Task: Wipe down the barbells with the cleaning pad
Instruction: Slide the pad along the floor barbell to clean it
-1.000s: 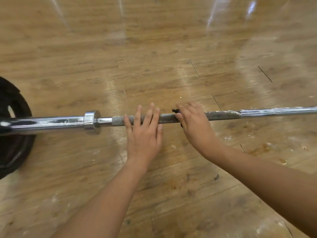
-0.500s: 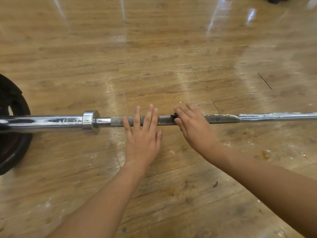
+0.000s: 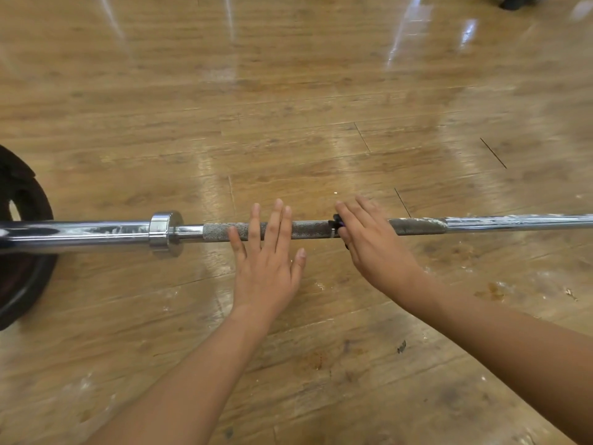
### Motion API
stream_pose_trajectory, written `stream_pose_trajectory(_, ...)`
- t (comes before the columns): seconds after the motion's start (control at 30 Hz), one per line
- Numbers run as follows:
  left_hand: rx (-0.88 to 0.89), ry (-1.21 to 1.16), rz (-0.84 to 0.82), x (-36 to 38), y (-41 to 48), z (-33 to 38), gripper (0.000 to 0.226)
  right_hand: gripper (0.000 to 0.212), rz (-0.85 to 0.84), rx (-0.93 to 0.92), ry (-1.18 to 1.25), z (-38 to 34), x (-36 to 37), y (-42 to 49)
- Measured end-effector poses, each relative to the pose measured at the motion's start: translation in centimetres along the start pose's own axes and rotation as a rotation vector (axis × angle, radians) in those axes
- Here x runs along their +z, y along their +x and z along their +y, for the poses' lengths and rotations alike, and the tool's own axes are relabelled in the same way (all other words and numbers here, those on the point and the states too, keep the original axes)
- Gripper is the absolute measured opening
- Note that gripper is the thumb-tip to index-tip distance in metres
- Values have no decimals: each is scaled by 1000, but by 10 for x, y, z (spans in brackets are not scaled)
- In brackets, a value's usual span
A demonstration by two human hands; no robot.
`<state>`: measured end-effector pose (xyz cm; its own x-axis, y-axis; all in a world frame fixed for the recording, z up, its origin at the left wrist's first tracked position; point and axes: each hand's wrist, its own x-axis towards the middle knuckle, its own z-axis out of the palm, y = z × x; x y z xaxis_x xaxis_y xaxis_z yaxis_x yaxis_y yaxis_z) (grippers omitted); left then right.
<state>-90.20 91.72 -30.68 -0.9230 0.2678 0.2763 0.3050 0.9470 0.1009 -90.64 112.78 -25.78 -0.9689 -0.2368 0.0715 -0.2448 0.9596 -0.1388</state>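
Note:
A steel barbell (image 3: 513, 221) lies across the wooden floor from left to right, with white smears on its chrome. My left hand (image 3: 266, 264) rests flat on the knurled grip (image 3: 218, 232), its fingers straight across the bar. Just to the right, my right hand (image 3: 372, 242) lies over the bar with its fingers extended and presses a dark cleaning pad (image 3: 335, 220) onto it. Only the pad's left edge shows beside my thumb; the rest is hidden under the hand.
A chrome collar (image 3: 165, 232) and thick sleeve (image 3: 73, 236) run left to a black weight plate (image 3: 19, 252) at the frame edge. White dust and brown stains mark the floor near me. A dark object (image 3: 516, 1) sits at the top right.
Both hands stay on the same stretch of the bar. Only the view has shifted slightly, showing more floor beyond the bar.

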Motion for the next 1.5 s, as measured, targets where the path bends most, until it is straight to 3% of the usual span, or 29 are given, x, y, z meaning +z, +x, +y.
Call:
stream_pose_trajectory(0.47,10,-56,-67,-4,30,1,65,47,-57,160,143,1,-16,38)
stream_pose_trajectory(0.67,-10,-134,-55,-10,43,1,64,49,-52,29,80,9,-12,35)
stream_pose_trajectory(0.83,-10,-176,-68,-10,52,-2,63,45,-14,141,139,17,-22,41)
stream_pose_trajectory(1.03,13,-169,-58,-6,59,-8,59,48,-55,79,103,9,-10,53)
stream_pose_trajectory(1.27,15,-151,-62,-4,69,-9,63,43,-7,159,85,16,-13,56)
stream_pose_trajectory(1.5,59,-141,-94,-6,82,-18,65,47,-80,21,60,29,-20,61)
